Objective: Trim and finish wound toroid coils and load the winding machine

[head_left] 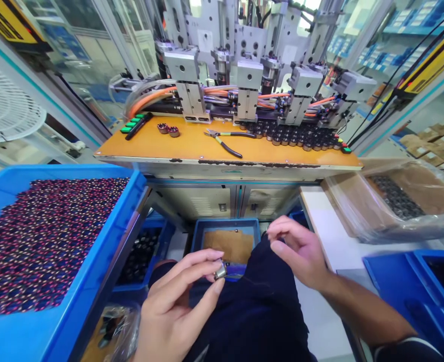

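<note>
Between the thumb and fingertips of my left hand (177, 301) is a small silvery metal cylinder (220, 271) with a dark end. It is held above my lap. My right hand (299, 251) hovers to the right, apart from the cylinder, with fingers loosely curled and a gap between thumb and forefinger. Nothing shows in that hand. Below and beyond both hands, a blue bin (227, 222) with a brown bottom stands between my knees, with a tiny part or two inside.
Ahead, an orange bench top (192, 148) carries pliers (225, 142), two loose round parts and rows of dark cylinders (301, 136) under a metal fixture (248, 75). At left is a blue tray (137, 183) full of small parts; at right, a plastic-lined carton (342, 206).
</note>
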Demonstrator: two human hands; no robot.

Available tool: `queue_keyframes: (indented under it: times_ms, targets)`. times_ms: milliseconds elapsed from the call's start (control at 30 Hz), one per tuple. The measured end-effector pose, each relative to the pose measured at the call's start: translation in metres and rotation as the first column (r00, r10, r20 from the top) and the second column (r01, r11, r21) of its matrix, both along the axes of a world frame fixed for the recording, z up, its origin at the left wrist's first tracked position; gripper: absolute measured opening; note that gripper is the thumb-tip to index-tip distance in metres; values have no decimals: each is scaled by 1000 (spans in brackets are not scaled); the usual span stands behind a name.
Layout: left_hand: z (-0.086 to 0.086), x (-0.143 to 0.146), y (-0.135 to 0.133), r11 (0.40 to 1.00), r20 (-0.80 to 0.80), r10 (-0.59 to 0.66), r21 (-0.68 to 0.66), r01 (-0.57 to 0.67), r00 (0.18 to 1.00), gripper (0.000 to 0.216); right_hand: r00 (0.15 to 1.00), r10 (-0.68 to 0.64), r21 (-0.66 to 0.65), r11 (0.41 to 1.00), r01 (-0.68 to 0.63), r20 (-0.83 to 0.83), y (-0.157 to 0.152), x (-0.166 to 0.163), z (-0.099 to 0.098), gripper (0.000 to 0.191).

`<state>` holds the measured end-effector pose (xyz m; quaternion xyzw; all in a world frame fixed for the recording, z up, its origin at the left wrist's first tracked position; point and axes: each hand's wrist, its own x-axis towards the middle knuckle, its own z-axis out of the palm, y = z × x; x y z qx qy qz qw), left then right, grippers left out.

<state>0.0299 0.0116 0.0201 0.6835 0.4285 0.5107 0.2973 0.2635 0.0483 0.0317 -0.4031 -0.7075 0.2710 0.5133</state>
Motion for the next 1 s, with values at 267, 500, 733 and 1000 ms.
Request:
queue_keyframes:
  times_ms: [267,500,733,1000]
  targets:
    - [7,3,1,990,-174,-28,132,52,984,24,683,-27,541,633,-553,730,17,-13,41,19]
    - [4,-7,-5,998,-111,-38,52,44,993,26,716,176,312,812,-494,676,14,-21,24,28]
    - [6,-6,-3,998,-40,-60,32,61,997,25,655,235,248,793,-556,719,15,-25,32,26]
    - [4,-14,-5,993,12,-109,51,108,994,33,686,710,-640,603,-477,158,42,-28,52,22]
